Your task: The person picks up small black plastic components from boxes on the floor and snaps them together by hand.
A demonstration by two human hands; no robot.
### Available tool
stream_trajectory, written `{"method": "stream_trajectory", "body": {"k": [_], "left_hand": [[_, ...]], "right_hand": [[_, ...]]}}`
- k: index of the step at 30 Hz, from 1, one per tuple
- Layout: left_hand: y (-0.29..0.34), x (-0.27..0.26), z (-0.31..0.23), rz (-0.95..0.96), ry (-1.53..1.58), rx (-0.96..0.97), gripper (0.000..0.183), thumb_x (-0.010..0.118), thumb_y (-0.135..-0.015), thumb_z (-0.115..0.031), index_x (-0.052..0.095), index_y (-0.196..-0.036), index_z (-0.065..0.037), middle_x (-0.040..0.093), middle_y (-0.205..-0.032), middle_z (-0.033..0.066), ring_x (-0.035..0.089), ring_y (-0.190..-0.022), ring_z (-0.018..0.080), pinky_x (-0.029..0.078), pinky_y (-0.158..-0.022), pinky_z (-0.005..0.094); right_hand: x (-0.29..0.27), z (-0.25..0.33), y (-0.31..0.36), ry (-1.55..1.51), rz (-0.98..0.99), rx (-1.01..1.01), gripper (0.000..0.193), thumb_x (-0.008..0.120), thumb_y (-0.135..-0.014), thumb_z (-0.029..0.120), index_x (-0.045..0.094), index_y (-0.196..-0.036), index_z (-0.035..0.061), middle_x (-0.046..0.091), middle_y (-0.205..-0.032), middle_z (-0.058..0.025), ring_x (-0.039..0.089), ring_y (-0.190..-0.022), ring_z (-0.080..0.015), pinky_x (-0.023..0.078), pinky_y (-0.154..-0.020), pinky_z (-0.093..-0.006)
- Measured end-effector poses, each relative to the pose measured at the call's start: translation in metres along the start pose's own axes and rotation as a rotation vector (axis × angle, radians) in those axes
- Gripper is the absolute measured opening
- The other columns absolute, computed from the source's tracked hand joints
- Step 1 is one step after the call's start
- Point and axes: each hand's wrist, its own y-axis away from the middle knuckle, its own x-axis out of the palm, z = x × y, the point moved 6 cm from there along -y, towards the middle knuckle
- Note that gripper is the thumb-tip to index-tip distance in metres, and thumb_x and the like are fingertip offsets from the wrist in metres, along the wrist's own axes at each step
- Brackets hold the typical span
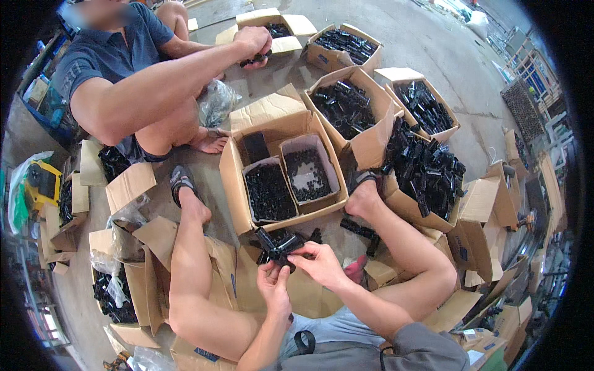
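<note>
Between my legs, my left hand [275, 285] is closed around the lower end of a glossy black plastic part [270, 241] with tube-like arms. My right hand [320, 264] pinches at the same part from the right, fingertips close to the left hand's. Whether a smaller piece sits between those fingertips cannot be made out. Just beyond stands an open cardboard box [230, 185] with two inner trays: small black pieces [270, 191] fill the left one, and fewer black pieces [303, 162] lie scattered in the right one. More black parts [362, 232] rest on the floor by my right foot.
A heaped box of black parts [427, 170] stands right of my foot, with several more boxes [348, 108] behind it. At the upper left another person [142, 93] sits, hands on a dark part [255, 60]. Boxes and plastic bags [114, 272] crowd my left side.
</note>
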Motion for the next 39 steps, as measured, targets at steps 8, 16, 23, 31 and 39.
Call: {"method": "stream_trajectory", "body": {"k": [8, 16, 23, 31, 39], "left_hand": [[0.001, 0.001, 0.000, -0.032, 0.052, -0.052, 0.031, 0.065, -0.090, 0.006, 0.050, -0.114, -0.006, 0.064, -0.115, 0.0124, 0.062, -0.107, 0.0174, 0.051, -0.096, 0.0317], [0.000, 0.005, -0.003, 0.018, 0.076, -0.001, 0.029, 0.065, -0.093, 0.001, 0.048, -0.115, -0.008, 0.063, -0.117, 0.0101, 0.063, -0.106, 0.0180, 0.054, -0.093, 0.0350], [0.000, 0.004, -0.004, 0.020, 0.074, 0.007, 0.029, 0.064, -0.093, 0.003, 0.049, -0.116, -0.008, 0.063, -0.119, 0.0113, 0.063, -0.108, 0.0196, 0.054, -0.094, 0.0354], [0.000, 0.005, -0.005, 0.001, 0.141, -0.002, 0.032, 0.067, -0.089, 0.006, 0.051, -0.115, -0.004, 0.064, -0.117, 0.0125, 0.064, -0.107, 0.0184, 0.052, -0.096, 0.0318], [-0.001, 0.000, -0.002, -0.015, 0.083, -0.004, 0.032, 0.066, -0.090, 0.007, 0.049, -0.114, -0.004, 0.064, -0.117, 0.0128, 0.063, -0.108, 0.0191, 0.052, -0.096, 0.0329]], "right_hand": [[0.001, -0.008, -0.001, -0.008, 0.012, 0.037, 0.022, 0.074, -0.088, 0.015, 0.073, -0.103, -0.0015, 0.073, -0.092, -0.0095, 0.067, -0.083, -0.0128, 0.054, -0.076, -0.0296], [0.001, 0.003, 0.003, 0.056, -0.062, -0.137, 0.021, 0.072, -0.089, 0.016, 0.074, -0.102, -0.0007, 0.070, -0.094, -0.0117, 0.069, -0.084, -0.0185, 0.055, -0.078, -0.0314], [0.000, 0.018, 0.006, 0.217, -0.110, -0.206, 0.020, 0.076, -0.086, 0.016, 0.075, -0.099, 0.0015, 0.068, -0.088, -0.0119, 0.067, -0.082, -0.0203, 0.052, -0.074, -0.0310], [0.004, 0.017, 0.009, 0.127, -0.161, -0.204, 0.020, 0.076, -0.085, 0.018, 0.073, -0.097, 0.0013, 0.068, -0.090, -0.0126, 0.068, -0.084, -0.0226, 0.053, -0.076, -0.0348], [0.001, 0.028, 0.010, 0.336, -0.140, -0.349, 0.016, 0.074, -0.086, 0.014, 0.073, -0.095, 0.0015, 0.069, -0.094, -0.0131, 0.067, -0.088, -0.0252, 0.052, -0.078, -0.0358]]}}
